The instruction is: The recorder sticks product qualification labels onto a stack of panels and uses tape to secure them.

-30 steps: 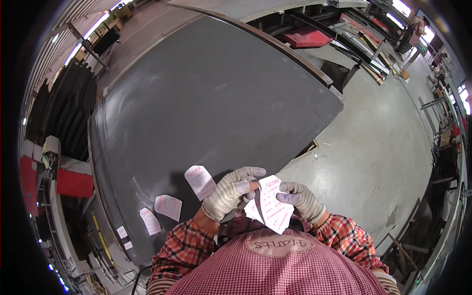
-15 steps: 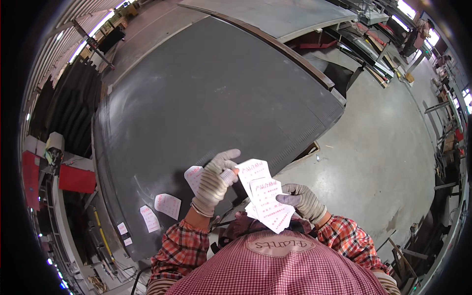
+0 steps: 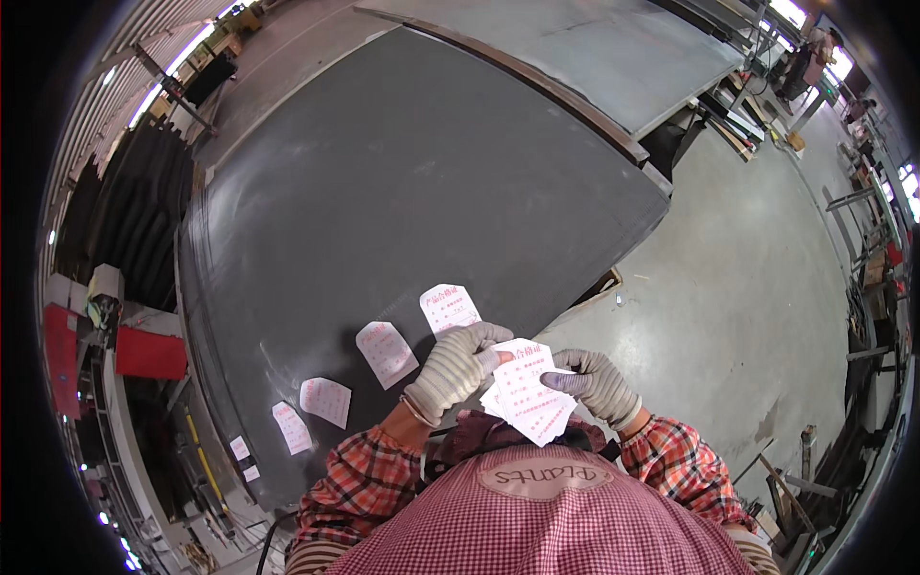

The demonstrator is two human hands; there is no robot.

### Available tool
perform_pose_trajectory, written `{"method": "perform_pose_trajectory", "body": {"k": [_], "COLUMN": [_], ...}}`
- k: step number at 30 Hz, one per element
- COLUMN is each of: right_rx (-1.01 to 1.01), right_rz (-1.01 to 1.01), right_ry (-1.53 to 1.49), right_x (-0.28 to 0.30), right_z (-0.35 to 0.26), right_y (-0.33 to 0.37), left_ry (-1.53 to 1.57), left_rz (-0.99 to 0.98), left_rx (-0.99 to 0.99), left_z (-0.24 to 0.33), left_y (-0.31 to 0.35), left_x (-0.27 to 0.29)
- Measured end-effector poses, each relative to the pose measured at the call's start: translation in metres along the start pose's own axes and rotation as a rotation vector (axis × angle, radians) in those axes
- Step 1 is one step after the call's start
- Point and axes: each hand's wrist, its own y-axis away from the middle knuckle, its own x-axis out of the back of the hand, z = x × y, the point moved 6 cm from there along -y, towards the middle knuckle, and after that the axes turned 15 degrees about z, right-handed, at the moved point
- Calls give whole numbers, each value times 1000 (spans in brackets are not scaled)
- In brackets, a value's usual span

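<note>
- Head view: found the stack of white cards (image 3: 533,401) loosely fanned between both gloved hands, just in front of the checked apron (image 3: 537,517).
- Recorded right hand (image 3: 602,388) as closed on the stack's right side, with thumb laid across the front card and fingers mostly hidden behind.
- Recorded left hand (image 3: 448,372) as pinched at the stack's upper-left corner, with thumb against the front card; could not tell whether around one card or several.
- Noted long axis of the stack: pointed away from the body, leaning slightly left at the far end.
- Took as key relation: nearest loose card (image 3: 448,305) just beyond the left fingers, lower end covered by them in this view, long axis leaning likewise. Judged left hand clearly nearer than right.
- Saw three further cards (image 3: 326,402) spaced out leftward on the dark grey surface (image 3: 402,192), then two small white slips (image 3: 240,448) near its left edge.
</note>
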Motion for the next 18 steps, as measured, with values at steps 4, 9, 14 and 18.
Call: {"method": "perform_pose_trajectory", "body": {"k": [4,9,14,18], "right_rx": [25,-59,-49,-56], "right_rz": [4,-54,-130,-96], "right_ry": [5,-221,-288,-319], "right_x": [2,5,4,4], "right_z": [-1,0,-6,-10], "right_y": [1,3,6,7], "left_ry": [50,346,604,656], "left_rz": [-26,-136,-335,-287], "left_rx": [156,211,127,225], "left_z": [-1,2,13,7], "left_y": [0,-1,1,-1], "left_x": [-10,-16,-31,-34]}}
